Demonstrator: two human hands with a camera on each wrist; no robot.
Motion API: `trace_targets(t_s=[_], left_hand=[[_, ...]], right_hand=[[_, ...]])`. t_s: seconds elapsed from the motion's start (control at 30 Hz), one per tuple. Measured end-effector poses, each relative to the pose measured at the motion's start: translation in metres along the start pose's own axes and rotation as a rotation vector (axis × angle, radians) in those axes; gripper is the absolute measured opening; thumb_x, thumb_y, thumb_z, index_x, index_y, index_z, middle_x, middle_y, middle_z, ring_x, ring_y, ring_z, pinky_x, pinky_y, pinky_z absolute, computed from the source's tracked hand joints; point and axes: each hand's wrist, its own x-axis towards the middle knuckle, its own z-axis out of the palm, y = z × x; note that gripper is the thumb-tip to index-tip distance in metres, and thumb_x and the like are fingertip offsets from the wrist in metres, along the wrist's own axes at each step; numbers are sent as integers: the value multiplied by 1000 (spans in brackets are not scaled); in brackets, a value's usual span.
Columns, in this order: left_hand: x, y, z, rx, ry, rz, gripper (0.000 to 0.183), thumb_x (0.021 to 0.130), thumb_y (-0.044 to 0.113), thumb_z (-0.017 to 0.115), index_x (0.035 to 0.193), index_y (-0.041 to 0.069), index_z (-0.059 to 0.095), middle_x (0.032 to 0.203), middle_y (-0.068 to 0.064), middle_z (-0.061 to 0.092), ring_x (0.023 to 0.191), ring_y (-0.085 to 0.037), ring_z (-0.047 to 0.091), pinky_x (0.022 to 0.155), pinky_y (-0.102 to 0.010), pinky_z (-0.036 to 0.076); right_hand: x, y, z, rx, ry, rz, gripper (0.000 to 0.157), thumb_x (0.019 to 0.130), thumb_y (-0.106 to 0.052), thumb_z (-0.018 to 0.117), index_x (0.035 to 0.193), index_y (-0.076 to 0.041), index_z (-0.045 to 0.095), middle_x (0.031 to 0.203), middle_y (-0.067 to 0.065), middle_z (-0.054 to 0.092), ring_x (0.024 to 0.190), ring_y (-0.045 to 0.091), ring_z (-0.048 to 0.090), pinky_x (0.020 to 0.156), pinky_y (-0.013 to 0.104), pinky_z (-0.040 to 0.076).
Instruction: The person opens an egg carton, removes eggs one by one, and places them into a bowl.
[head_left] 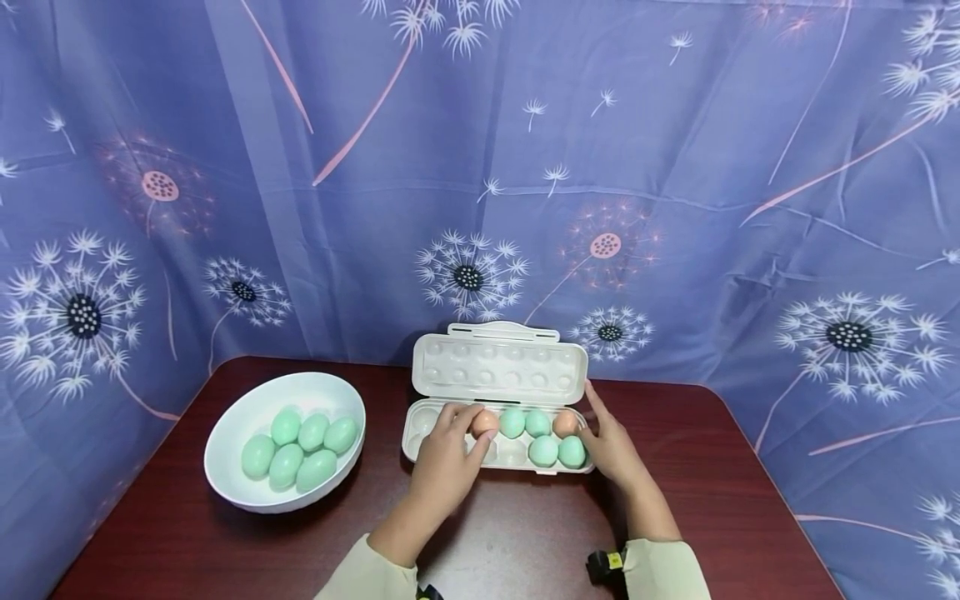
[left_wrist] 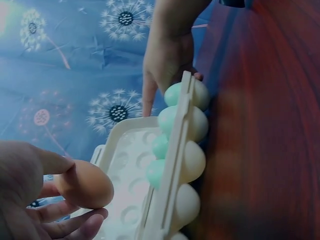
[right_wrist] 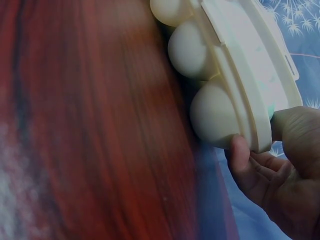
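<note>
My left hand [head_left: 444, 460] pinches a brown egg [left_wrist: 89, 185] between thumb and fingertips, over the left half of a white plastic egg carton [head_left: 501, 360]. The carton lies with its lid tipped back. Several pale green eggs [head_left: 543, 451] and another brown egg [head_left: 566, 423] sit in its right-hand cells. Cells at its left end and in the front row's middle are bare. At the carton's right end, my right hand [right_wrist: 297, 175] grips the rim, fingers touching the outside of the end cell. One finger reaches up beside the lid.
To the left stands a white bowl [head_left: 225, 467] holding several pale green eggs. Both bowl and carton are on a dark red wooden table [head_left: 720, 500]. A blue curtain [head_left: 360, 250] with dandelion prints hangs behind and at the sides.
</note>
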Motion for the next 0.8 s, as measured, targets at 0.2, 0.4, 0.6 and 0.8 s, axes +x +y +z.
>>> trace_targets(t_s=[0.2,0.4,0.6,0.8], left_hand=[[-3,-3,-18,7,9,-4,37,90,24,76,123,10,69,112,-3,64,88,-21,69,71,-38,56],[-3,-7,-32,-5,42,-3,38,89,21,77,124,7,69,114,-5,65,88,-23,68,71,-37,55],[-6,-11,-39,-26,37,-34,37,89,22,76,123,8,69,117,-3,64,83,-22,68,70,-34,55],[-6,-17,-51,-17,55,-57,37,88,21,77,123,10,69,119,-4,65,86,-19,69,73,-31,56]], right_hand=[[0,1,2,21,0,-24,79,101,-14,59,164,-26,13,123,21,66,111,32,64,85,37,52],[-1,1,1,10,1,-34,79,101,-16,60,164,-23,12,123,22,66,112,34,65,83,38,53],[-1,1,0,-7,-3,-13,79,101,-14,58,164,-24,11,125,21,66,115,34,64,86,40,53],[0,-1,0,-33,6,-11,79,100,-16,59,164,-25,13,127,20,66,106,30,66,89,43,51]])
